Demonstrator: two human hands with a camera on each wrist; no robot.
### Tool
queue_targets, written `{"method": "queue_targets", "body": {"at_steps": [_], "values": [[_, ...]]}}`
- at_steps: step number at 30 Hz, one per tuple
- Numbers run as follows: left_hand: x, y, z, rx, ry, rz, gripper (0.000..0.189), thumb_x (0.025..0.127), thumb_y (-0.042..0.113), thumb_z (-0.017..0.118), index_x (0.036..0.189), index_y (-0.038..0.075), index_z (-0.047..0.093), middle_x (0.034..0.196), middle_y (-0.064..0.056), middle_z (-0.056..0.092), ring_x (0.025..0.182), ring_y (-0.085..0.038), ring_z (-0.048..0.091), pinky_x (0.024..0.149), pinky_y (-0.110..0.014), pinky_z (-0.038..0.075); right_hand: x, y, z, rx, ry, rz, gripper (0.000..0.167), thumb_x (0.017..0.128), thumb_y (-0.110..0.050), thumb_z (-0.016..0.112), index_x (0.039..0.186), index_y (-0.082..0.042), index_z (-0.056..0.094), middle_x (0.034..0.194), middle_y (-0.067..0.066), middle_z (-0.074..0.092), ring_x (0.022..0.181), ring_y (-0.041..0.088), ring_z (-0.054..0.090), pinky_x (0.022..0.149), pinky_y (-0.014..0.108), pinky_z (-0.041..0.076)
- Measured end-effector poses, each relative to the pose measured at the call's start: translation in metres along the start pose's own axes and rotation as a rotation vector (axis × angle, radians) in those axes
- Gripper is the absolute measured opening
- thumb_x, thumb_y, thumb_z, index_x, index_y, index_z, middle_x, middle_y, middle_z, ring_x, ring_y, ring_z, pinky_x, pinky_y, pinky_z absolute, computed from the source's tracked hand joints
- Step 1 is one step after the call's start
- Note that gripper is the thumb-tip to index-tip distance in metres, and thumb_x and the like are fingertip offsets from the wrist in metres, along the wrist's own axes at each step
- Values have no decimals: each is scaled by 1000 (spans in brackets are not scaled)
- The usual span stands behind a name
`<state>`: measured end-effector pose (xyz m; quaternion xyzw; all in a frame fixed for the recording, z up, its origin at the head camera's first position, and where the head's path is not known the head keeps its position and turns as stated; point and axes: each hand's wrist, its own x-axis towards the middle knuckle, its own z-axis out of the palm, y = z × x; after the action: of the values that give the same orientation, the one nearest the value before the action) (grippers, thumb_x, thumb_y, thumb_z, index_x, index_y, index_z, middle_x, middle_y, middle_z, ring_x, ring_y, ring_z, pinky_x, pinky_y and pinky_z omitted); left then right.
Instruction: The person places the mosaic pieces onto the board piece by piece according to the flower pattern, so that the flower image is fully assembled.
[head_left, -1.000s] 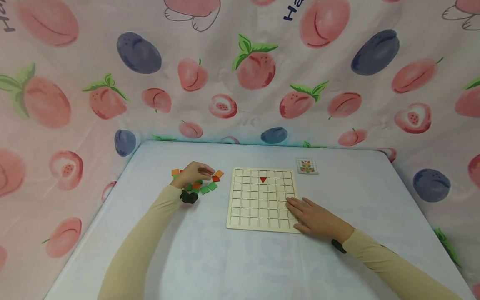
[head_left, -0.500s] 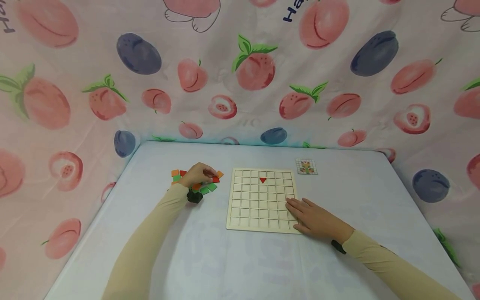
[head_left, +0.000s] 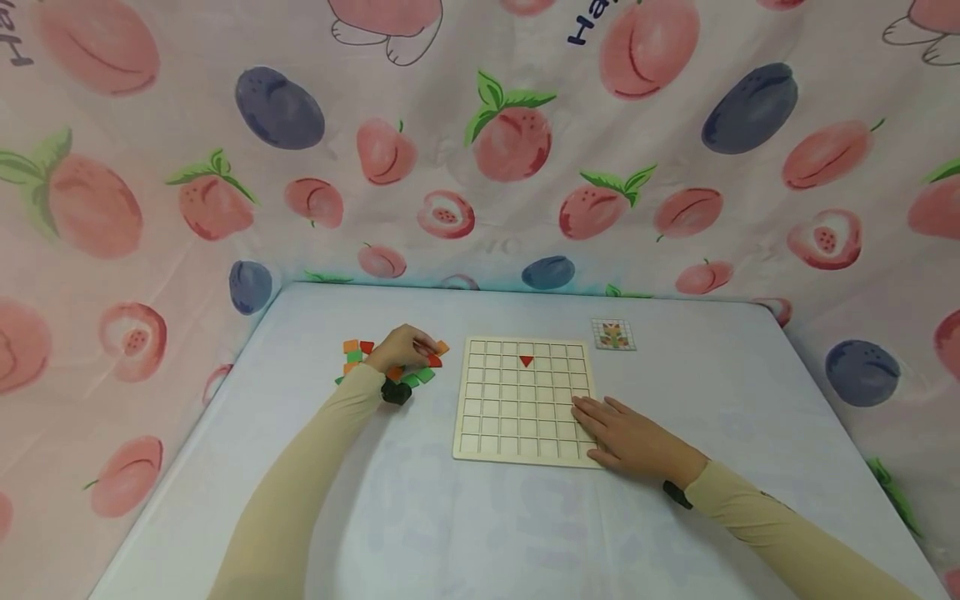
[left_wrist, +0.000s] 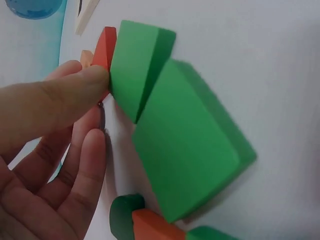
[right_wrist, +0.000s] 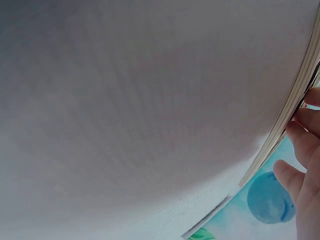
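Over the scattered coloured tiles on the left, my left hand (head_left: 402, 348) pinches a red tile (left_wrist: 106, 44) between thumb and finger. Two green tiles (left_wrist: 187, 145) lie right beside it in the left wrist view, one overlapping the other there. An orange tile (head_left: 442, 347) sits just beyond the fingertips. Other tiles are partly hidden under the hand. My right hand (head_left: 633, 437) rests flat with straight fingers on the right edge of a pale wooden grid board (head_left: 517, 408). A red triangle (head_left: 527, 361) lies in an upper cell of the board.
A small card (head_left: 612, 333) with a gridded flower-like picture lies behind the board to the right. More orange, red and green tiles (head_left: 352, 357) spread left of my left hand. A fruit-print cloth (head_left: 495, 217) hangs behind the white table (head_left: 480, 533).
My left hand has moved slightly right and its fingers have closed onto the red tile, which has shifted a little. The right hand and board have stayed in place.
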<state>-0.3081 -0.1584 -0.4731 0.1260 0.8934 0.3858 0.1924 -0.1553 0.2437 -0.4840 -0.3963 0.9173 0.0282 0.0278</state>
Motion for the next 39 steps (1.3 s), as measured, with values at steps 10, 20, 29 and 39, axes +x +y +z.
{"method": "queue_targets", "body": {"at_steps": [10, 20, 29, 39], "values": [[3, 2, 6, -27, -31, 25, 30, 79, -2, 71, 109, 3, 69, 111, -14, 68, 96, -20, 63, 84, -28, 53, 0, 0, 1, 2, 6, -4, 65, 96, -41, 49, 145, -2, 33, 152, 13, 32, 139, 27, 33, 111, 47, 30], [-1, 5, 14, 24, 10, -6, 33, 75, 8, 78, 106, 5, 68, 105, -9, 66, 92, -17, 57, 81, -25, 49, 0, 0, 2, 2, 10, -10, 65, 95, -41, 49, 145, -2, 34, 152, 14, 32, 139, 27, 33, 111, 47, 31], [-3, 13, 19, 130, 48, 28, 27, 73, 7, 79, 95, 0, 64, 88, -7, 60, 81, -15, 51, 72, -22, 44, 0, 1, 1, 3, 20, -16, 64, 95, -40, 50, 144, -1, 34, 151, 14, 33, 139, 28, 34, 110, 47, 31], [-4, 12, 20, 110, 46, 14, 25, 76, 2, 75, 99, 1, 66, 94, -9, 63, 82, -15, 54, 74, -22, 47, 0, 0, -1, 17, 10, -9, 64, 96, -41, 49, 145, -2, 33, 152, 14, 32, 139, 28, 33, 111, 47, 31]]}}
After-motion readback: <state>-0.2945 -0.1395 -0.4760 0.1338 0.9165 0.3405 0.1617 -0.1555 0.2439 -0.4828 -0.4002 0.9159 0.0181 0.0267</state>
